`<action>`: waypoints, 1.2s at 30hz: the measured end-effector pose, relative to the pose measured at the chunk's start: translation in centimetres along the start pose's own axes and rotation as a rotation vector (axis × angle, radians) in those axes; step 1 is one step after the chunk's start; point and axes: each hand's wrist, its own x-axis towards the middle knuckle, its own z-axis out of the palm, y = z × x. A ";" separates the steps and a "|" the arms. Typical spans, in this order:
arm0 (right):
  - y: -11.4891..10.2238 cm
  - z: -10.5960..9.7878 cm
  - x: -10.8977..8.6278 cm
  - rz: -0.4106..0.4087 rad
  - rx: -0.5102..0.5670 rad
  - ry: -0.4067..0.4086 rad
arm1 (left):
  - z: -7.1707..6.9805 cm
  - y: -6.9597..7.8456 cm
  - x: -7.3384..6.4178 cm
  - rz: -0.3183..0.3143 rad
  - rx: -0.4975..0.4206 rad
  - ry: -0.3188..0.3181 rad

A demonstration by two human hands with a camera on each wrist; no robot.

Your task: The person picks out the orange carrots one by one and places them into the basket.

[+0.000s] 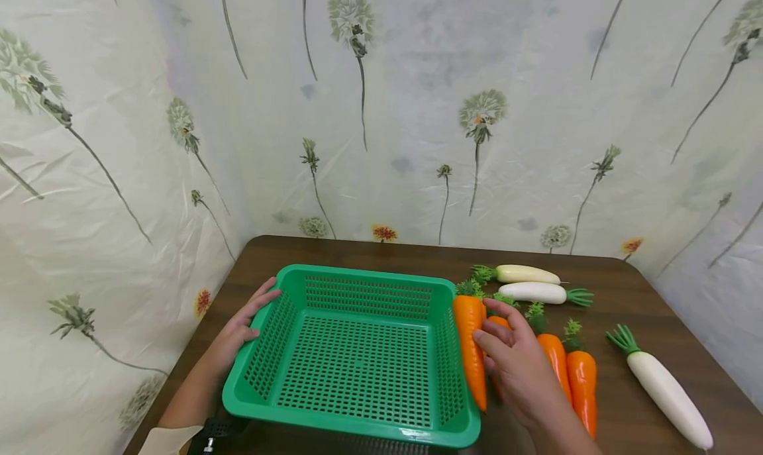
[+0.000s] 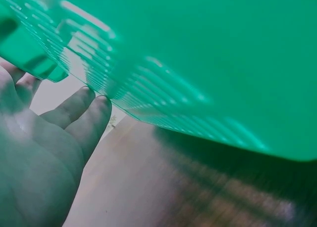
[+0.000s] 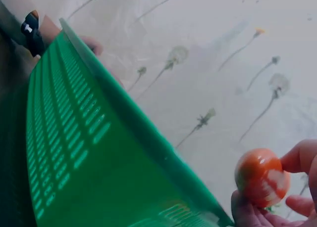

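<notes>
A green plastic basket (image 1: 357,369) with slotted walls and floor stands on the brown table; nothing lies inside it. My left hand (image 1: 241,329) is at its left rim, fingers fairly straight and touching the outer side, as the left wrist view shows of the same hand (image 2: 54,133). Just outside the right rim, my right hand (image 1: 518,355) pinches an orange toy carrot (image 1: 469,342) between thumb and fingers. In the right wrist view that carrot (image 3: 262,177) appears end-on. Another carrot (image 1: 499,322) is partly hidden behind the right hand.
Right of my right hand lie two more carrots (image 1: 554,359) (image 1: 583,385) with green tops. Two white radishes (image 1: 527,274) (image 1: 532,293) lie at the back, and a third radish (image 1: 667,395) is far right. A flower-printed curtain (image 1: 405,110) borders the table (image 1: 602,276).
</notes>
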 end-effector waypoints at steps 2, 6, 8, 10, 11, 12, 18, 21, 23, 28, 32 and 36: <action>-0.2 0.2 0.2 0.006 -0.009 -0.025 | 0.0 0.0 0.0 -0.001 0.001 -0.001; -0.6 0.5 0.6 0.008 -0.007 -0.070 | 0.0 -0.1 0.0 0.006 -0.007 -0.005; -0.8 0.7 0.7 0.009 -0.003 -0.086 | 0.0 -0.1 0.0 0.010 -0.015 -0.009; -0.9 0.9 0.9 0.014 -0.001 -0.101 | 0.0 -0.1 0.0 0.010 -0.021 -0.011; -1.0 1.0 1.0 0.017 -0.007 -0.107 | 0.1 -0.1 0.0 0.010 -0.023 -0.012; -1.1 1.1 1.0 0.018 -0.013 -0.112 | 0.1 0.0 0.0 0.010 -0.024 -0.013; -1.7 1.5 1.5 0.017 -0.058 -0.125 | 0.1 0.0 0.0 0.002 -0.022 -0.011; -2.2 1.7 1.7 0.013 -0.071 -0.131 | 0.0 0.0 0.1 0.008 -0.024 -0.013; -2.6 1.9 1.8 0.006 -0.076 -0.142 | -0.1 0.0 0.1 0.013 -0.022 -0.013; -3.7 2.8 2.1 -0.003 -0.082 -0.183 | 0.0 0.0 0.2 0.024 0.000 -0.009; -4.5 3.5 2.5 -0.004 -0.090 -0.214 | 0.1 -0.1 0.1 0.035 0.004 -0.014; -4.7 4.4 2.9 -0.001 -0.090 -0.222 | 0.1 -0.1 0.1 0.047 -0.009 -0.021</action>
